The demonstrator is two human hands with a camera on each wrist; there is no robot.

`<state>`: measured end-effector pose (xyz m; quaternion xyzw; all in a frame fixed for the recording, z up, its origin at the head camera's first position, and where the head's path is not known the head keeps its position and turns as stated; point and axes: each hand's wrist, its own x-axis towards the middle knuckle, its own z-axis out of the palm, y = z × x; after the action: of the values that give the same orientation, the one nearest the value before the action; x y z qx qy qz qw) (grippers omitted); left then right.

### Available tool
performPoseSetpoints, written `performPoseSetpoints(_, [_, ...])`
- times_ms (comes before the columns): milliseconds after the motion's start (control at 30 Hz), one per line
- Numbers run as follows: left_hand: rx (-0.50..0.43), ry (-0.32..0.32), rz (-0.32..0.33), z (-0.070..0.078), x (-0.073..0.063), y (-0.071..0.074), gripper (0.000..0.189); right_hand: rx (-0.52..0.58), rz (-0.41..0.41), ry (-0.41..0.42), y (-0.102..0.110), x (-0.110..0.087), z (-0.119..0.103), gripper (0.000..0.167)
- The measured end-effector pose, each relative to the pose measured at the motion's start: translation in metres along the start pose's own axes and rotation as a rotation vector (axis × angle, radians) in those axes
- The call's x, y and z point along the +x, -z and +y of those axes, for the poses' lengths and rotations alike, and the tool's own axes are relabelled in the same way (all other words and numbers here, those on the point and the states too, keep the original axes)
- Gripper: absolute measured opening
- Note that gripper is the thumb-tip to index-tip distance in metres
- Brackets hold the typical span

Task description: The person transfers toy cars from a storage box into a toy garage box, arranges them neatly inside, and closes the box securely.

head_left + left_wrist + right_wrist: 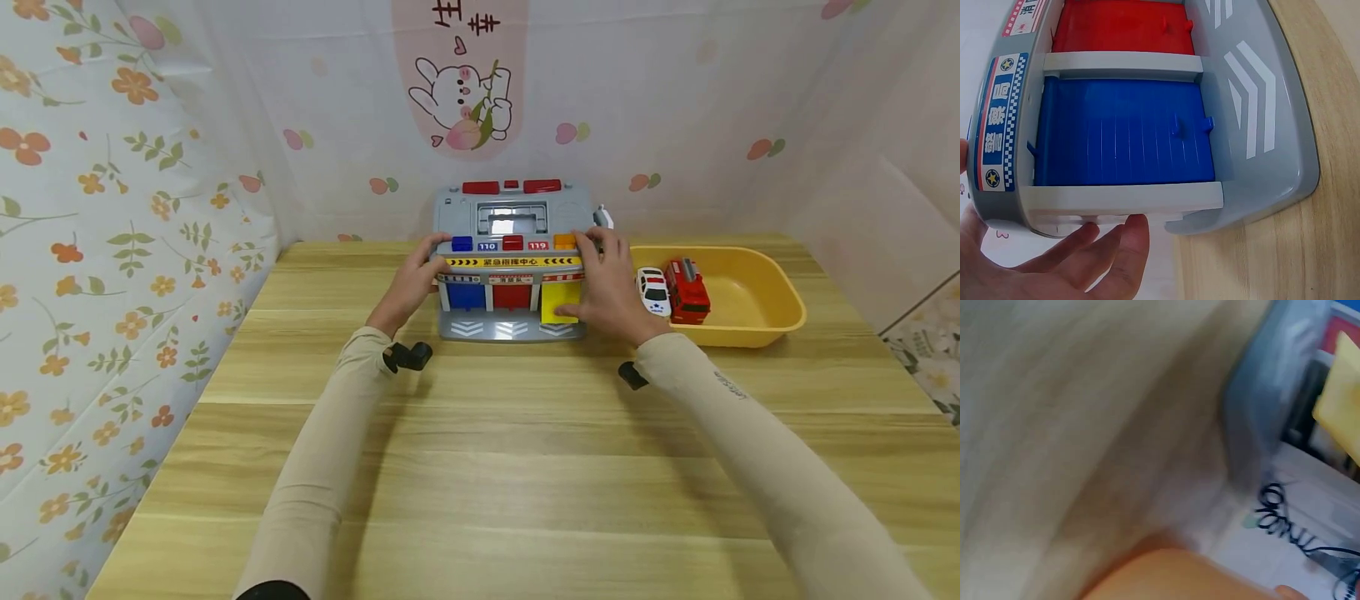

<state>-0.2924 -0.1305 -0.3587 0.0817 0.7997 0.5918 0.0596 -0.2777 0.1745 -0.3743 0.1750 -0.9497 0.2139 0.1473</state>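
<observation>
A grey toy emergency station (513, 329) stands near the back of the table, with a blue door (1125, 134), a red door (512, 297) and a yellow door (561, 294). My left hand (411, 287) grips its left end, with several fingers against the white side wall in the left wrist view. At the right end, my right hand (611, 287) holds the front corner; its fingers lie by the orange roof button (564, 242) and its thumb touches the yellow door. Tilted outward, that door (1342, 400) shows a dark opening behind it in the blurred right wrist view.
Right of the station sits a yellow bin (750, 335) holding a white toy police car (654, 292) and a red toy fire truck (687, 292). A black coiled cord (1272, 506) hangs at the station's side. A patterned curtain (337, 100) backs the wooden table (510, 467).
</observation>
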Motion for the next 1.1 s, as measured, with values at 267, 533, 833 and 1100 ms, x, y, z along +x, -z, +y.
performPoseSetpoints(267, [-0.024, 0.018, -0.023, -0.004, 0.001, 0.0, 0.046, -0.046, 0.116, 0.063, -0.016, 0.0, 0.01, 0.107])
performPoseSetpoints(533, [-0.049, 0.002, -0.025, -0.006, 0.003, 0.003, 0.046, -0.108, 0.224, 0.159, -0.023, 0.001, 0.01, 0.101])
performPoseSetpoints(833, [-0.047, -0.003, -0.017, -0.002, 0.001, 0.004, 0.044, -0.188, 0.268, 0.145, -0.029, 0.005, 0.009, 0.098])
performPoseSetpoints(1100, [-0.013, -0.007, -0.034, -0.002, 0.002, -0.002, 0.049, -0.115, 0.188, 0.091, -0.015, 0.003, 0.006, 0.102])
